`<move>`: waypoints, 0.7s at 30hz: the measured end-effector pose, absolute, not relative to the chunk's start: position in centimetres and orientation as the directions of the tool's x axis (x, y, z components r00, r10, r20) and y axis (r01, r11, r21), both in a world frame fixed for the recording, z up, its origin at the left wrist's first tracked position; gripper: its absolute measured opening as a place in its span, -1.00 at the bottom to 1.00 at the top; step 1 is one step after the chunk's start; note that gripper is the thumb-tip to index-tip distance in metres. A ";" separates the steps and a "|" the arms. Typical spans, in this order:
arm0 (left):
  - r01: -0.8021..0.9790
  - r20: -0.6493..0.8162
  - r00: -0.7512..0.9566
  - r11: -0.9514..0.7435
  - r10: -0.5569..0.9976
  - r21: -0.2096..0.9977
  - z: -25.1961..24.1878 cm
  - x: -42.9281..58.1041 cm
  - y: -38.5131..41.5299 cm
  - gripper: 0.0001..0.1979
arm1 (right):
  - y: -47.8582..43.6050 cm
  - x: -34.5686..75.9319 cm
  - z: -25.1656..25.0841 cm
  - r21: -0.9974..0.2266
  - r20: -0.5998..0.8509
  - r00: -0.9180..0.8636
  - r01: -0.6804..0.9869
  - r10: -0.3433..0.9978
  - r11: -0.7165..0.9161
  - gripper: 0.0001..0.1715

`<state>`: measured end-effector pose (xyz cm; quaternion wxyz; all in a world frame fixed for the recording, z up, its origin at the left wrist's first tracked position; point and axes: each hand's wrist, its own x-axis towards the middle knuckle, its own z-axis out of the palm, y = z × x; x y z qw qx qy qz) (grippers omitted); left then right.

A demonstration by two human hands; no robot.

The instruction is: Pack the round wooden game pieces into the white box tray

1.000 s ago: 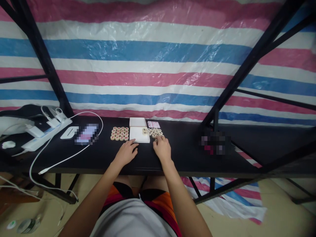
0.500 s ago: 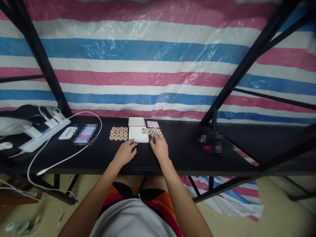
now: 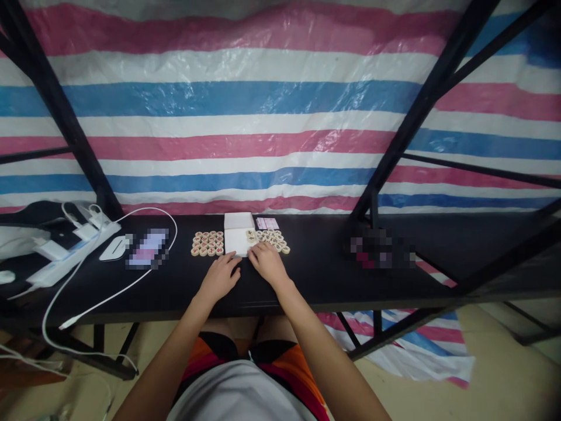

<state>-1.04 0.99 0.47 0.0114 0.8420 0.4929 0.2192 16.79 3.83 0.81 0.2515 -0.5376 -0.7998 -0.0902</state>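
A white box (image 3: 235, 244) lies with its lid raised at the back, and a short column of round Chinese chess pieces (image 3: 250, 235) stands inside along its right side. My left hand (image 3: 220, 276) rests at the box's front left edge, fingers apart and holding nothing. Bent over the front right corner of the box is my right hand (image 3: 268, 263), its fingers drawn together; whatever they pinch is hidden under them. Red-marked chess pieces (image 3: 207, 243) form neat rows left of the box. To the right, dark-marked pieces (image 3: 275, 238) lie loosely, partly behind my right hand.
A pink-and-white card (image 3: 267, 223) lies behind the loose pieces. Leftward on the black table (image 3: 175, 295) are a blurred phone (image 3: 149, 247), a white cable (image 3: 107, 296) and a power strip (image 3: 70, 254). A blurred dark object (image 3: 379, 250) sits right, near a slanted metal post (image 3: 397, 134).
My right hand has moved left from the loose dark-marked pieces to the box's front right corner. My left hand stays at the box's front left. The whole view has shifted slightly.
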 end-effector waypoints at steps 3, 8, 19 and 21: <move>0.832 0.342 0.415 -0.503 0.843 0.232 0.7 -0.9 0.9 -0.67 | 3.4 16.8 1.0 -0.106 0.510 -0.273 0.921 0.816 0.374 -0.62; 0.831 0.356 0.406 -0.502 0.842 0.241 0.8 -0.9 0.9 -0.68 | 3.2 16.9 1.0 -0.104 0.514 -0.229 0.940 0.827 0.324 -0.62; 0.817 0.370 0.401 -0.510 0.838 0.269 0.6 -1.0 1.0 -0.69 | 3.3 17.2 0.3 -0.134 0.480 -0.245 0.929 0.843 0.346 -0.62; 0.814 0.376 0.399 -0.512 0.836 0.275 0.6 -1.0 0.9 -0.69 | 3.3 17.1 0.2 -0.126 0.474 -0.243 0.933 0.846 0.338 -0.60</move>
